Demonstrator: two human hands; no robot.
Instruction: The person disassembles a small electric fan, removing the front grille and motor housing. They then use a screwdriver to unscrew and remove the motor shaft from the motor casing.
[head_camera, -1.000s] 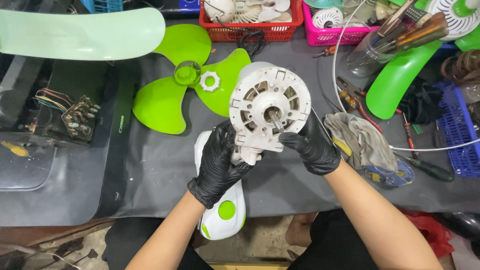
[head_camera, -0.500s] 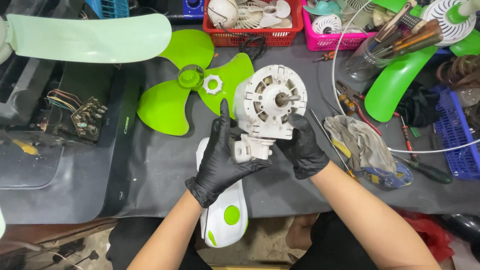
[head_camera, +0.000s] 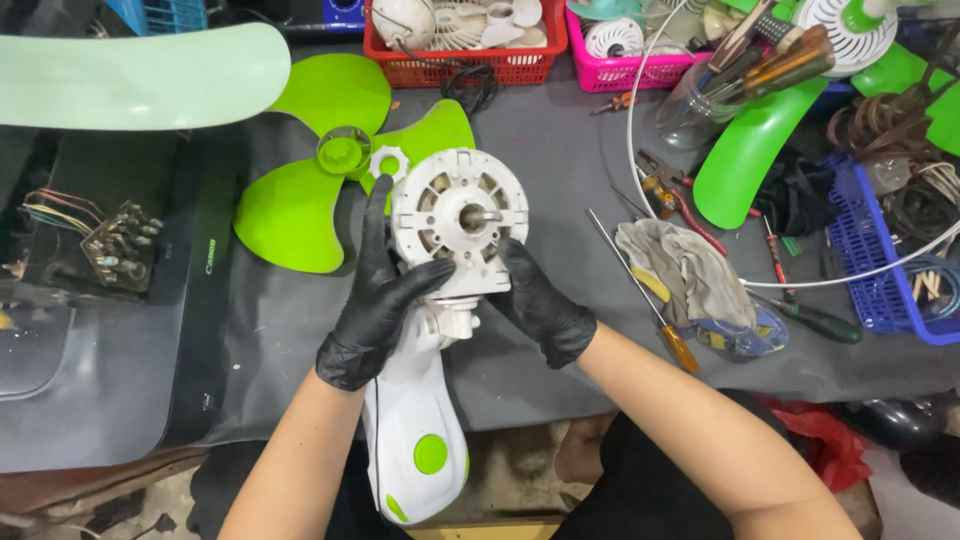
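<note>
Both my hands wear black gloves and grip a white fan motor housing (head_camera: 458, 220), its round face and metal shaft pointing up at the camera. My left hand (head_camera: 375, 295) holds its left side with fingers spread along the rim. My right hand (head_camera: 540, 305) clasps its lower right side. Below the motor, the white fan neck with green buttons (head_camera: 415, 435) reaches toward me over the table edge. A green fan blade (head_camera: 300, 190) with a white plastic nut (head_camera: 388, 163) lies just behind the motor on the grey mat.
A crumpled work glove (head_camera: 690, 275), a screwdriver (head_camera: 650, 305), pliers and a green-handled tool lie to the right. Red (head_camera: 465, 55), pink and blue (head_camera: 880, 270) baskets of parts line the back and right. A pale green blade (head_camera: 130, 75) and a wired switch block (head_camera: 115, 245) sit at left.
I have turned and lowered the motor slightly, so its face now looks straight up. My left hand's fingers have shifted higher along its left rim.
</note>
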